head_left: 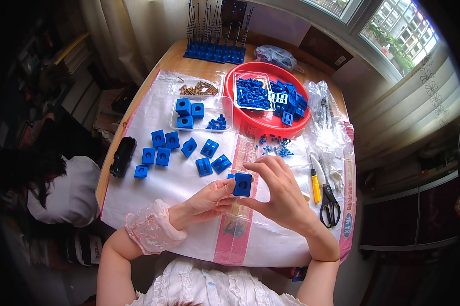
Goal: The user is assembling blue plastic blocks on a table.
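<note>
**Two-Hand Hold on a Blue Block Above the Tabletop**

The small square blue plastic block with a round centre hole (242, 184) is held in the air above the white woven plastic sheet (153, 196) that covers the wooden tabletop (171, 57). The left hand (207, 201) and the right hand (278, 191) both hold it. Grip of each hand: fingertips pressed together on the block, pinching it from opposite sides. The block's holed face points up toward the camera.

Beyond the hands, nine similar loose blue blocks (162, 156) lie scattered on the sheet. A clear plastic compartment tray (226, 111) holds further blue blocks, small blue pins and brown screws. A round red plastic tray (240, 120) beside it carries more blue parts. A yellow-handled screwdriver (315, 184) and black-handled scissors (330, 204) lie just right of the right hand. A black rectangular device (122, 156) rests at the left edge of the tabletop.
</note>
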Motion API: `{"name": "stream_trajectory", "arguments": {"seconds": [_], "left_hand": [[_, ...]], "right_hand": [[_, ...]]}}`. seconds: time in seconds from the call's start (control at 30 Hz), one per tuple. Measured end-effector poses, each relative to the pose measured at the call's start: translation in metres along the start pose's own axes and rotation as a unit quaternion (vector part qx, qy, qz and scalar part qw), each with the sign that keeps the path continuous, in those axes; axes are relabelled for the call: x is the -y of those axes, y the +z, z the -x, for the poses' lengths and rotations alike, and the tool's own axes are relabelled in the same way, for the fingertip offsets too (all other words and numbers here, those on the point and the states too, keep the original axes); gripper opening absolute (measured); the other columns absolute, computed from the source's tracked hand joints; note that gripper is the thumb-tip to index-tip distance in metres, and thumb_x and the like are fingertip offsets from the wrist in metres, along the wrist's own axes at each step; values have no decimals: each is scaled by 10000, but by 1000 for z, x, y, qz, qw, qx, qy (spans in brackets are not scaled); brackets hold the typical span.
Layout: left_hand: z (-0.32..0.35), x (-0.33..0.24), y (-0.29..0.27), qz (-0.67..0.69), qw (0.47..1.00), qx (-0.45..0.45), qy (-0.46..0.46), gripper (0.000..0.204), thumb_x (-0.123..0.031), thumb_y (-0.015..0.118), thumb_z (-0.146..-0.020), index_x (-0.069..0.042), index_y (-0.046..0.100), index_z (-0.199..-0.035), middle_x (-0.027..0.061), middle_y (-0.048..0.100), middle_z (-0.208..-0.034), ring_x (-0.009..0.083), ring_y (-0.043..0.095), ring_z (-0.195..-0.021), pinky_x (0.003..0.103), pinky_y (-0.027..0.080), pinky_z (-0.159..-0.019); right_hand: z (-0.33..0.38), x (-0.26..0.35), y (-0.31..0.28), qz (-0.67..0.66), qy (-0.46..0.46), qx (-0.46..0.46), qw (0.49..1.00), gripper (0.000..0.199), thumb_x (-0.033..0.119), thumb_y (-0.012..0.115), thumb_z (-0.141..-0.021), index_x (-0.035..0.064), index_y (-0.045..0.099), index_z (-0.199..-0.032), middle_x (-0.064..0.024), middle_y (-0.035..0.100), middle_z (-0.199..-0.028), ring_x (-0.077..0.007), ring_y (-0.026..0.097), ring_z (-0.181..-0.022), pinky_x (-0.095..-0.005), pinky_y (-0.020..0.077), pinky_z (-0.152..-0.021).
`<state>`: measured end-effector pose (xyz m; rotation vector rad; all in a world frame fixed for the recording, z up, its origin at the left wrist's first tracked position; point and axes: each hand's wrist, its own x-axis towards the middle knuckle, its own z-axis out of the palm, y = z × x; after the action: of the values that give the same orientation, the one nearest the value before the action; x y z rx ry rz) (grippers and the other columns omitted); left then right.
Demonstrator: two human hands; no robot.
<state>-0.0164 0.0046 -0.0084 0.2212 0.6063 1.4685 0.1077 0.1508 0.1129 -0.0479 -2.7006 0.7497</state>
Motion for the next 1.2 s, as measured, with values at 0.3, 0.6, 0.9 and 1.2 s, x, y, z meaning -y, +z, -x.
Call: {"name": "stream_trajectory", "arguments": {"seconds": [0.3,0.6,0.9,1.2], "left_hand": [[5,-2,8,-46,999,14,10,460,-404,611,-905,-143,506,-1269,-54,611,-1014,16,526,-820,127,386,-610],[6,2,13,-62,997,-3,41,556,-385,663,-873,-115,415,-1291,3,634,-1059,27,576,-892,119,375,-581],[5,0,14,-103,994,-20,26,591,-414,683,-853,-117,385,-1269,-8,653,-992,3,591,-835,107,370,-575],[3,1,15,-133,991,-28,19,561,-405,667,-870,-118,392,-1265,-9,656,-975,5,600,-850,106,383,-588]], "right_hand": [[7,-26,-13,-299,156,-21,941,306,151,678,-881,14,605,-1145,-61,653,-979,-125,618,-932,-282,480,-799],[47,-48,41,-474,204,23,856,314,151,577,-946,-13,608,-1212,-66,597,-1047,-125,567,-1013,-266,459,-837],[55,-53,58,-546,188,5,816,239,133,601,-923,-47,659,-1071,-49,530,-1037,-114,520,-984,-263,432,-847],[59,-53,66,-511,189,-38,838,232,155,615,-905,-49,687,-988,-60,555,-980,-128,515,-941,-268,419,-838]]}}
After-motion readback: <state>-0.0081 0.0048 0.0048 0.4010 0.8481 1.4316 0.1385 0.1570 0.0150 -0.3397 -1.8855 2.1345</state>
